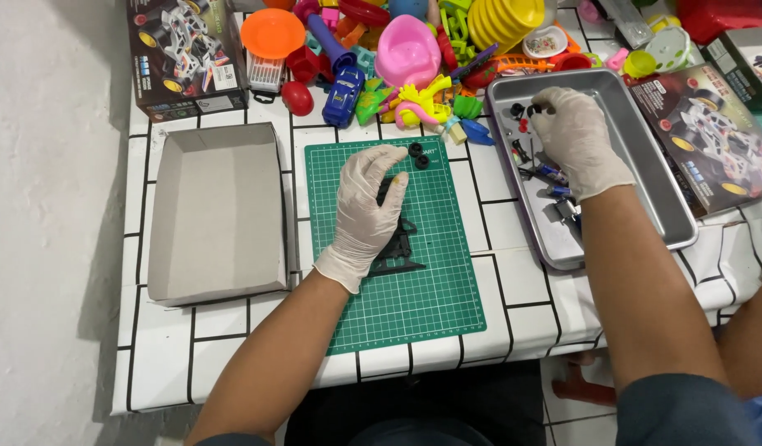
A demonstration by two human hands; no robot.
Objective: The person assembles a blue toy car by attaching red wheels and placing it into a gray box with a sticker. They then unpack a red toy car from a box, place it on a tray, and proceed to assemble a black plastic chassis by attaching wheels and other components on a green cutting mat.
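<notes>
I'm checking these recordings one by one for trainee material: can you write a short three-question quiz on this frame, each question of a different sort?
1. True or false: the left hand rests on a dark flat part lying on the green cutting mat.
2. Where does the right hand reach? A) open cardboard box B) metal tray C) toy pile
3. Fill in: two small black ___ lie on the mat near its top edge.

Key
1. True
2. B; its fingertips are among small parts in the tray.
3. wheels
</notes>
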